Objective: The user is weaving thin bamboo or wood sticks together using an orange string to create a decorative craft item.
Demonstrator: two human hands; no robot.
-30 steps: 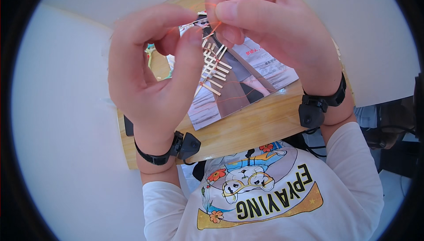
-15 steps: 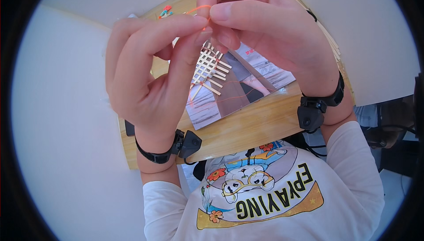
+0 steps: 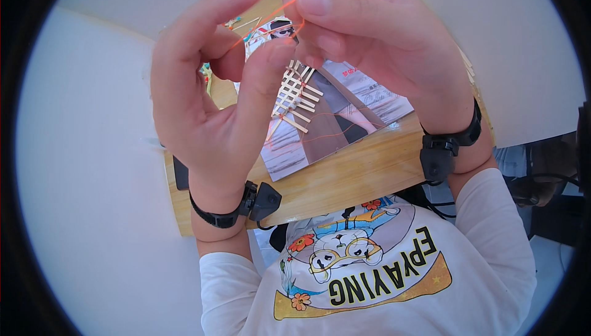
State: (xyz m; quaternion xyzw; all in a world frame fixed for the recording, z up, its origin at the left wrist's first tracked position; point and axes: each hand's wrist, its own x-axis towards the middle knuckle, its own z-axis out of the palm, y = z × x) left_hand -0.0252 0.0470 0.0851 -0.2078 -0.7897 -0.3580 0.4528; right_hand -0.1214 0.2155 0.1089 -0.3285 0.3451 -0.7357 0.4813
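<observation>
A thin orange thread (image 3: 277, 13) stretches between my hands above the table. My right hand (image 3: 375, 34) pinches it between thumb and forefinger. My left hand (image 3: 209, 96) has its forefinger lifted well away from its thumb. The thread runs down to that hand's curled lower fingers, and a small loop passes close to its thumb tip. Beneath the hands lies a woven lattice of pale flat strips (image 3: 295, 96), with orange thread and small knots along it. The lattice rests on a printed magazine or sheet (image 3: 320, 139), and loose thread trails across the page.
The wooden table (image 3: 351, 176) curves round in front of me. Small colourful pieces (image 3: 206, 71) lie beyond my left hand. A dark flat object (image 3: 180, 173) sits at the table's left edge. Black strapped devices (image 3: 266, 200) are on both wrists.
My left forefinger has lifted away from the thumb, so more thread shows between the hands. My right hand keeps its pinch, shifted slightly right. The lattice and page look unmoved.
</observation>
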